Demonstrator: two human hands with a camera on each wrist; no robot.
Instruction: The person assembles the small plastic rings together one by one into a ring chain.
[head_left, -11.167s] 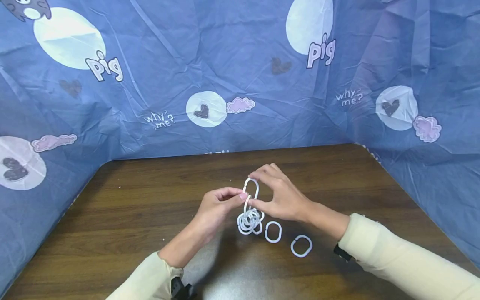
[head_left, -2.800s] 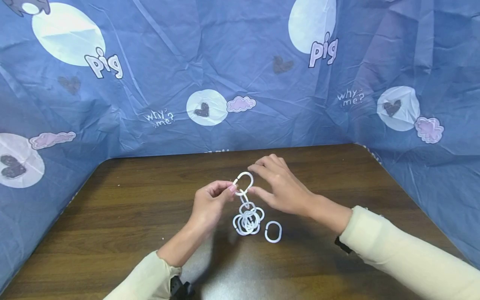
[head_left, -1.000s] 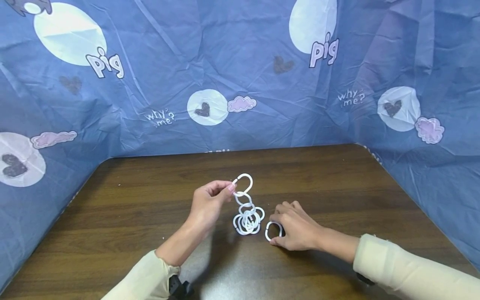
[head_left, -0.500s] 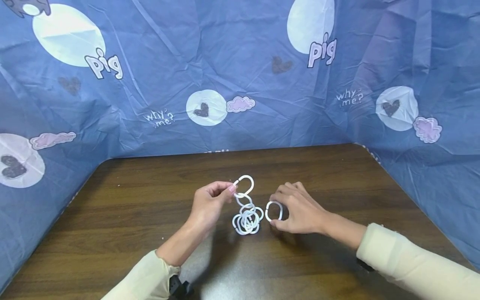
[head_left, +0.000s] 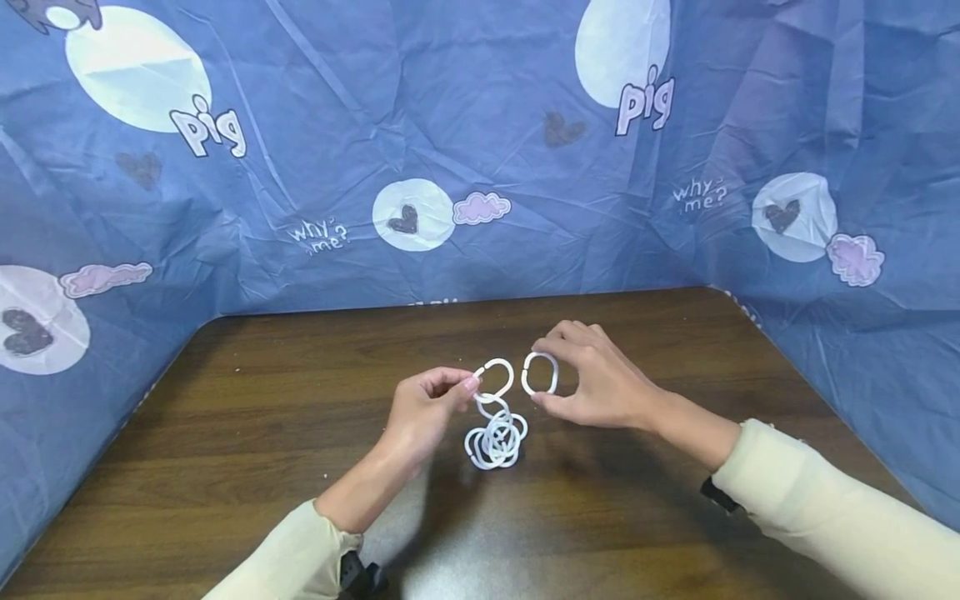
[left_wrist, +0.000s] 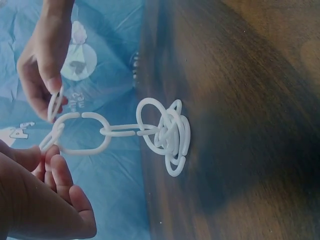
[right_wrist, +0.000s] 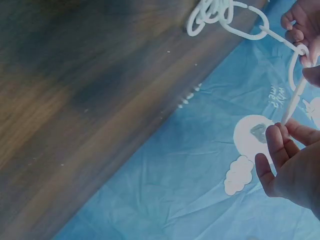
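Note:
My left hand (head_left: 427,408) pinches the top link (head_left: 512,379) of a white plastic chain between thumb and fingers. From it the joined links hang down to a heap of links (head_left: 498,446) on the table; the left wrist view shows the chain of links (left_wrist: 107,131) stretched between hand and heap. Just to the right, my right hand (head_left: 603,379) holds a single loose white link (head_left: 556,375) between thumb and fingertips. This oval has a small gap in its left side. Both links are raised side by side, a narrow space apart in the head view.
A dark brown wooden table (head_left: 300,367) lies under the hands. Blue printed cloth (head_left: 480,108) stands as a screen along its back and sides. Black straps with small devices sit at both sleeve cuffs.
My right hand has picked up the last loose link from the table and raised it beside the chain's top link. The left hand has stayed nearly still. Earlier, two loose links lay on the table.

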